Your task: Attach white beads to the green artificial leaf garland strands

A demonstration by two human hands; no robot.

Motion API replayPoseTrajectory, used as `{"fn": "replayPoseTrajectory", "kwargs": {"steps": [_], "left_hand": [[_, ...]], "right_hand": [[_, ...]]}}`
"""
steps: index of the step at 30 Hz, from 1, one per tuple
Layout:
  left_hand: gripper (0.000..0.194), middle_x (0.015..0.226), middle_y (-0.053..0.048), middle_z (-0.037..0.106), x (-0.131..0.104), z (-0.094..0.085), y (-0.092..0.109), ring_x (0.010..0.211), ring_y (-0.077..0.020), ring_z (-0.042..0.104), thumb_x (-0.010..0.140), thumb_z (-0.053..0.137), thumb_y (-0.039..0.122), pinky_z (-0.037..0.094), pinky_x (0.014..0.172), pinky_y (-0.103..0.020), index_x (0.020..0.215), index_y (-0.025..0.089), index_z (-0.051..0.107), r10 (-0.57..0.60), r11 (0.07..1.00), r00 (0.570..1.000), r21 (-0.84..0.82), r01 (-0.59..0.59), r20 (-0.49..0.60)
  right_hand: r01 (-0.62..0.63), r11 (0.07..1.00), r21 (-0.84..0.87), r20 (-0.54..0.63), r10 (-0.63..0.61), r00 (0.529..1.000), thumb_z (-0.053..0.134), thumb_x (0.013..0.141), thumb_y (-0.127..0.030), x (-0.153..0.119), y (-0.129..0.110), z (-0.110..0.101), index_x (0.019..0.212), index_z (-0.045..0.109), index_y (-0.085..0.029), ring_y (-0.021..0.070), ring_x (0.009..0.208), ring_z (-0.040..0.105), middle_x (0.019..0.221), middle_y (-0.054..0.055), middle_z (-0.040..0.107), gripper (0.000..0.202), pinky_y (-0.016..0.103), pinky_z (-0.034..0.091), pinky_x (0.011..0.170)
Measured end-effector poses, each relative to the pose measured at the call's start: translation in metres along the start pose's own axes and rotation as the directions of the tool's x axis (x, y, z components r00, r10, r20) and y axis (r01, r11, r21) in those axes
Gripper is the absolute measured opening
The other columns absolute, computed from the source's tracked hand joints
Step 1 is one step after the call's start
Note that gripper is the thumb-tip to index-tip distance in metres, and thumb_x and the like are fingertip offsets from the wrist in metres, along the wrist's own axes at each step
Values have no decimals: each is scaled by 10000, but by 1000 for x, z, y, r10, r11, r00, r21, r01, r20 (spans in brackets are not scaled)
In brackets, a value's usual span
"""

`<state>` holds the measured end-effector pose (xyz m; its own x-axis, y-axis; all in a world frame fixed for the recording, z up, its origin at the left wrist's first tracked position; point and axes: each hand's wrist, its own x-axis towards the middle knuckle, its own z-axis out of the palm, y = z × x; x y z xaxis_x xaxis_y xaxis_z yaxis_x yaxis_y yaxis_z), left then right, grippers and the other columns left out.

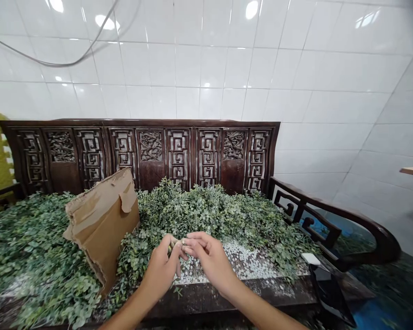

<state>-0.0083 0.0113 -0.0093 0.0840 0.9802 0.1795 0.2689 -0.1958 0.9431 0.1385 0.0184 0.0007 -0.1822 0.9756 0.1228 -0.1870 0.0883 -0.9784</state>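
My left hand (165, 259) and my right hand (208, 256) meet fingertip to fingertip above the front of the bench seat. Both are closed in a pinch. A tiny pale piece and a bit of green show between the fingers, too small to name for sure. Beneath and behind them lie many small white pieces (242, 259), scattered over the dark wood. Heaps of green artificial leaf sprigs (206, 208) cover the seat behind my hands. One loose green sprig (177, 290) lies at the seat's front edge, just below my left hand.
A torn cardboard panel (112, 220) stands upright among the sprigs on the left. The carved wooden backrest (151, 172) and curved armrest (351, 215) bound the seat. At right lie a white object (310, 259) and a glossy black one (332, 293). A cable (65, 64) hangs across the tiled wall.
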Motion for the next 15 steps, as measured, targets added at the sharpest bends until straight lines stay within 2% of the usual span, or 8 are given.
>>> {"fn": "replayPoseTrajectory", "kwargs": {"steps": [3,6,9,12,15], "left_hand": [[311,644,17,661,5,4,3,485,-137,566,876,433,526,458,545,-261,784,229,454,-25,975,999,-221,18,-28],[332,679,-1,683,8,4,6,672,-172,619,864,457,543,480,681,-286,770,226,477,-46,959,994,-281,17,-97],[328,816,-14,715,8,2,7,744,-175,622,863,453,560,482,705,-291,848,234,486,-119,947,981,-315,65,-153],[344,975,-22,697,3,-1,11,817,-178,638,872,407,599,510,653,-286,960,268,439,-229,910,963,-383,160,-141],[372,1071,-27,648,-2,-4,19,871,-179,650,869,355,647,527,584,-267,1028,311,381,-343,866,935,-417,277,-92]], "right_hand": [[-211,931,298,-87,246,965,661,778,-175,5,4,-6,856,642,-147,211,965,693,893,85,720,85,321,518,949],[-334,856,395,-48,382,923,678,701,-39,5,11,-8,807,635,-143,200,991,689,859,81,719,155,284,503,974],[-323,868,378,-29,360,933,733,696,-69,4,17,-9,777,641,-141,177,948,703,816,51,709,141,255,500,973],[-266,902,340,-35,295,955,797,698,-210,6,21,-10,731,631,-149,148,843,719,732,12,691,179,232,532,903],[-264,937,228,-26,277,960,778,712,-409,10,25,-13,700,595,-152,109,619,693,639,11,686,316,190,561,649]]}}
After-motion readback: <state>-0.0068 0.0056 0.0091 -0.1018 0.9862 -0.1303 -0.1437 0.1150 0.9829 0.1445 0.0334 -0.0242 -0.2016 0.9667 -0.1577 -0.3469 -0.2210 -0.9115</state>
